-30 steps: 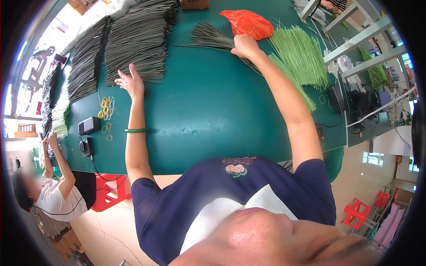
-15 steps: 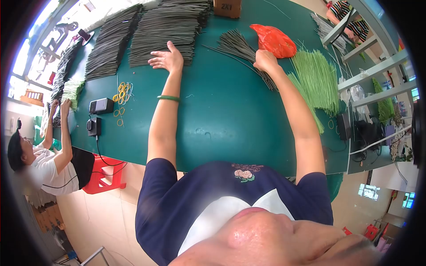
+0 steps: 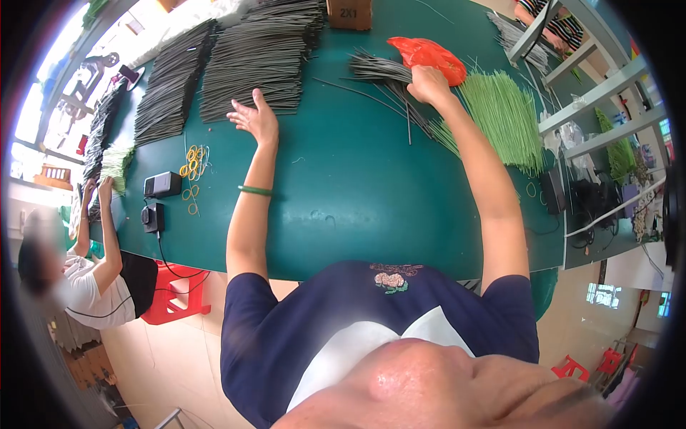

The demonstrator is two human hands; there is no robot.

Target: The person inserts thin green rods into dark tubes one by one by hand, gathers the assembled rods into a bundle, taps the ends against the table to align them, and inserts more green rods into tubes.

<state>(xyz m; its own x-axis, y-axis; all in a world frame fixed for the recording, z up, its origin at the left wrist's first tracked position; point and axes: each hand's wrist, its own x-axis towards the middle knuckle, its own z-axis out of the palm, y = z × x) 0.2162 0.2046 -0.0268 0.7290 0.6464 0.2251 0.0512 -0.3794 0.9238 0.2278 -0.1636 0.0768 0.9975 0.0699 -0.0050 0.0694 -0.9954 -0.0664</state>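
My right hand (image 3: 429, 84) is closed around a bundle of dark stems (image 3: 382, 69), which fans out to its left, with a few loose stems trailing below. Beside that hand lie a red plastic bag (image 3: 436, 58) and a pile of light green stems (image 3: 504, 118). My left hand (image 3: 256, 121) is raised with its fingers spread and nothing in it, just below the near edge of a wide pile of dark stems (image 3: 257, 64). A green bangle (image 3: 255, 190) circles the left wrist.
A second dark pile (image 3: 171, 86), yellow rings (image 3: 191, 164) and two black devices (image 3: 163, 184) lie on the green table (image 3: 371, 207) at the left. At the far left a co-worker (image 3: 93, 286) handles stems. A cardboard box (image 3: 349, 13) stands at the back; metal frame bars rise at the right.
The view has shifted. My left hand has drawn back from over the dark pile's edge. The dark bundle in my right hand has turned, its loose stems spreading out.
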